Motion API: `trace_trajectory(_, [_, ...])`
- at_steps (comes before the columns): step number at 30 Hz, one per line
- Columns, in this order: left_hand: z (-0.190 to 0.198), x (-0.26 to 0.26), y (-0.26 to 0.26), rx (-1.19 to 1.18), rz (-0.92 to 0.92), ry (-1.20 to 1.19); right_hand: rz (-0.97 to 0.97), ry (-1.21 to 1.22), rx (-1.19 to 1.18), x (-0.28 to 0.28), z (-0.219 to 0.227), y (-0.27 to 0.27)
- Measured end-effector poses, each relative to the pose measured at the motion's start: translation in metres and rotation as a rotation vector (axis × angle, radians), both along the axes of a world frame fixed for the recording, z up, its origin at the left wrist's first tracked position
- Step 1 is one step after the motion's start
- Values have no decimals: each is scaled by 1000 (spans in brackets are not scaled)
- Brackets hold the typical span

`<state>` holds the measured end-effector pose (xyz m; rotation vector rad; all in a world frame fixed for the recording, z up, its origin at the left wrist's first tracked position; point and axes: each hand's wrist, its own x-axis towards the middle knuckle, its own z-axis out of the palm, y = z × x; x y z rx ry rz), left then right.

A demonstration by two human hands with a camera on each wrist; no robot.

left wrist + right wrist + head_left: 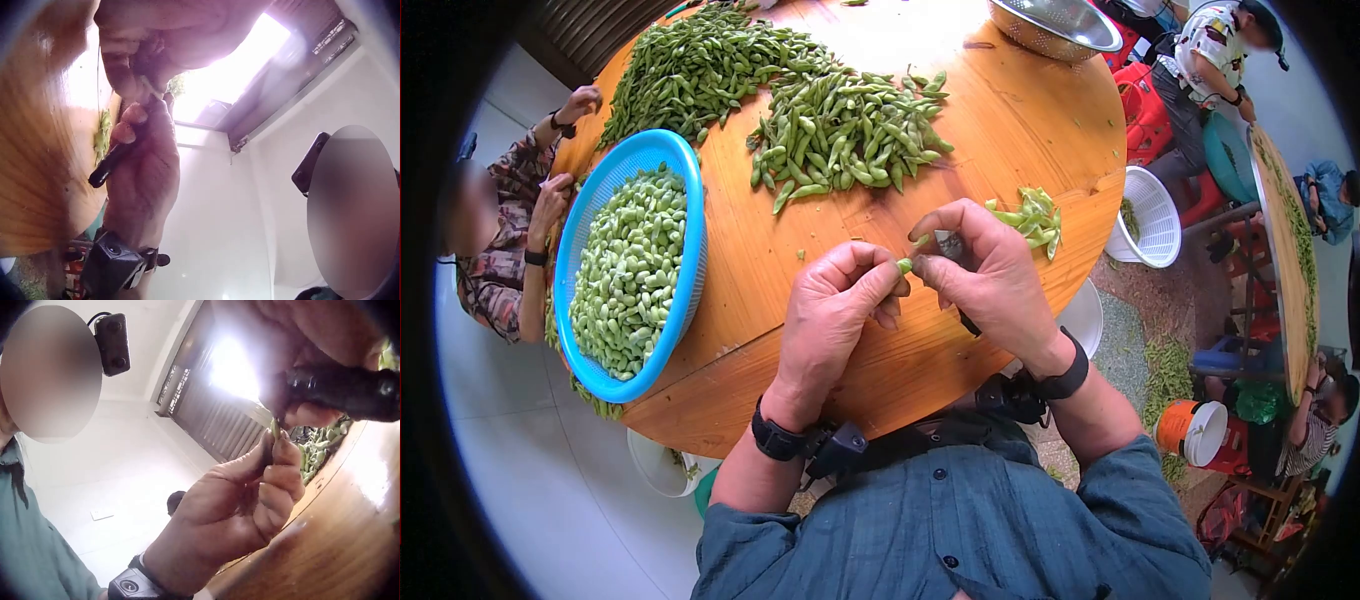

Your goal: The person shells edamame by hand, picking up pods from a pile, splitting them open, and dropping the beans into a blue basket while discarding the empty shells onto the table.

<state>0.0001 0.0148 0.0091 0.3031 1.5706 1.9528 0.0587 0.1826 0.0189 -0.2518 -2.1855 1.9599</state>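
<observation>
Over the near part of the table, my left hand (832, 305) pinches a small green edamame pod (904, 266) between thumb and forefinger. My right hand (1000, 285) is close beside it and grips a small tool with a black handle (344, 390). A flat, shiny metal piece (947, 243) of it shows between the right thumb and forefinger. Much of this tool is hidden by the fingers. To the left of my hands stands a blue basket (693, 235) filled with shelled green beans (625, 280). Beyond them lies a heap of whole edamame pods (850, 130).
A larger pod pile (700, 65) covers the table's far left. Some pale pods (1035, 220) lie right of my hands, and a metal colander (1055, 25) sits at the far right edge. A white basket (1148, 190) stands below. Another person (515, 225) sits on the left.
</observation>
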Motion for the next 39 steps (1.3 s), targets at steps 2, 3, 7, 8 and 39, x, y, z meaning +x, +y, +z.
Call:
trace_trajectory(2, [-1,1,0,5,5,8,3,-10,-14,0,0,-1])
trace_trajectory(3, [-1,1,1,-5,10,12,6,-18,-28,0,0,-1])
trace_trajectory(7, [-3,0,0,-8,-3,-17,1,-20,-168,-2,-4,-6])
trace_trajectory(8, [-5,0,0,-8,-3,-18,-17,1,-159,-3,-6,-7])
trace_trajectory(39, [-10,3,7,-289,225,940,-94,73,-79,-11,-15,-19])
